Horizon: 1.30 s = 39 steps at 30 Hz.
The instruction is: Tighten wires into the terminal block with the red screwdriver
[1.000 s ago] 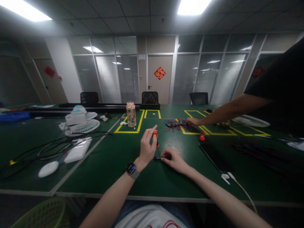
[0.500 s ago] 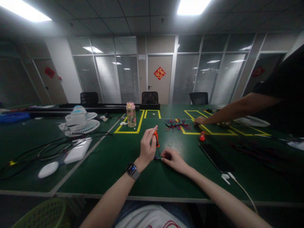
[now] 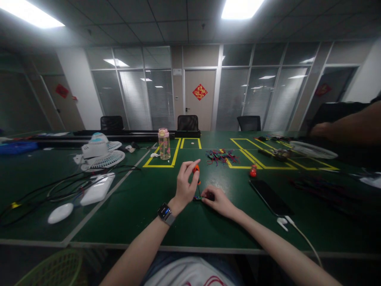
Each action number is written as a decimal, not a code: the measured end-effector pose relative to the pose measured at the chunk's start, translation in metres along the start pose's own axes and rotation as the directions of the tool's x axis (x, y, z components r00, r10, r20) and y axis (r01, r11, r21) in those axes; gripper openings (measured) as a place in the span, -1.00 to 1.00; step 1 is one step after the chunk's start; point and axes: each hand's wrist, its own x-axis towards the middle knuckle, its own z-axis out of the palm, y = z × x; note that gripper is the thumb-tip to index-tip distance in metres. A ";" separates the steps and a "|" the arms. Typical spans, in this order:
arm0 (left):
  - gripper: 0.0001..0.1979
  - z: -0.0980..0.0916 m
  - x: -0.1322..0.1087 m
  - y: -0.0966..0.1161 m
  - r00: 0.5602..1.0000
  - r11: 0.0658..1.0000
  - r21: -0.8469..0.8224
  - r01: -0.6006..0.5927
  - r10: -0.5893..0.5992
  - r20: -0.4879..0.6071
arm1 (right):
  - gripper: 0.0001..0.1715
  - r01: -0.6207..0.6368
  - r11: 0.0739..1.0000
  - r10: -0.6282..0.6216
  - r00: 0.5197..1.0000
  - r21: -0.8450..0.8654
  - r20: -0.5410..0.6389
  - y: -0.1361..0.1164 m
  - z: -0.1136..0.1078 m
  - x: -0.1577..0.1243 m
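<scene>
My left hand [image 3: 187, 184] is closed round the orange handle of a screwdriver [image 3: 196, 169], its forefinger stretched up along the handle. The shaft points down to a small green circuit board [image 3: 197, 198] on the table. My right hand [image 3: 216, 201] pinches the right end of that board between thumb and fingertips, its wrist low over the tabletop. Fine detail on the board is too small to make out.
A pile of wired boards [image 3: 222, 156] lies ahead, near a red object [image 3: 253, 171] and a black phone [image 3: 270, 198]. A bottle [image 3: 164, 143] stands beyond my left hand. Left are a fan [image 3: 102, 153] and cables; at right another person's arm [image 3: 348, 124].
The other person's arm has drawn back from the table to the right. My left fingers have shifted slightly on the screwdriver handle; my right hand stays on the board.
</scene>
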 end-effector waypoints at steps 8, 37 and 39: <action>-0.65 0.000 0.001 0.000 1.000 1.000 -0.005 -0.014 0.013 -0.015 | -0.88 0.008 1.000 -0.008 1.000 0.012 0.001 0.002 0.001 0.000; -0.65 -0.001 0.001 0.001 1.000 1.000 -0.022 0.018 -0.017 0.023 | -0.87 0.009 1.000 -0.009 1.000 0.010 -0.001 0.001 0.000 0.001; -0.65 0.000 0.002 0.000 1.000 0.999 -0.030 0.021 -0.020 0.024 | -0.87 0.009 1.000 -0.010 1.000 0.003 0.006 0.002 0.000 0.001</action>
